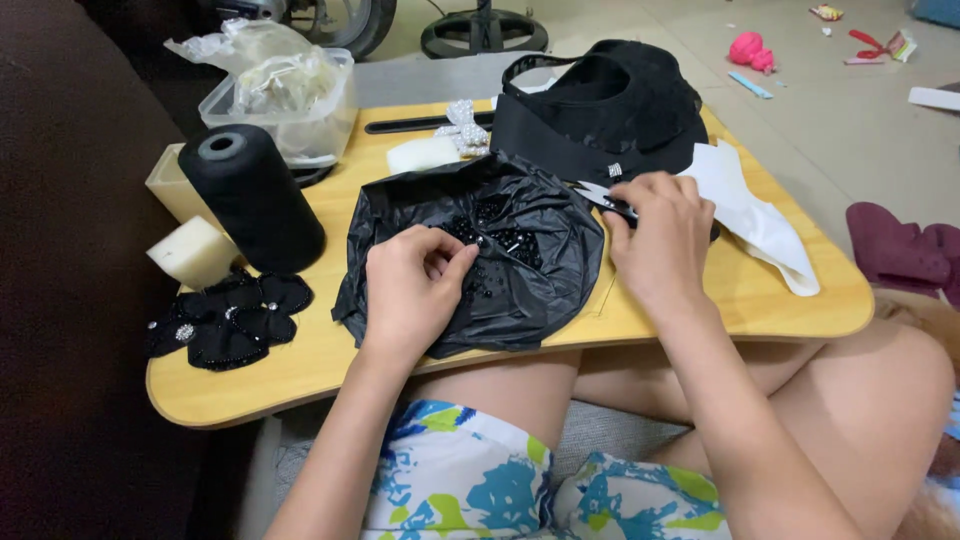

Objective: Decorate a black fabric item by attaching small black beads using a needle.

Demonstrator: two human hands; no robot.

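Observation:
My left hand [412,275] rests on a crumpled black plastic sheet [530,290] holding several small black beads [500,240]; its thumb and fingers are pinched together, and what they hold is too small to see. My right hand [660,235] is closed on a small pair of scissors [603,198] at the sheet's right edge. A black hat [600,105] lies just beyond, at the back of the wooden lap table [700,300].
A big black thread cone [250,195] stands at the left by foam blocks [193,252] and a black fabric flower [230,318]. A clear plastic box [285,95] sits behind. White paper [760,215] lies at the right. Toys litter the floor.

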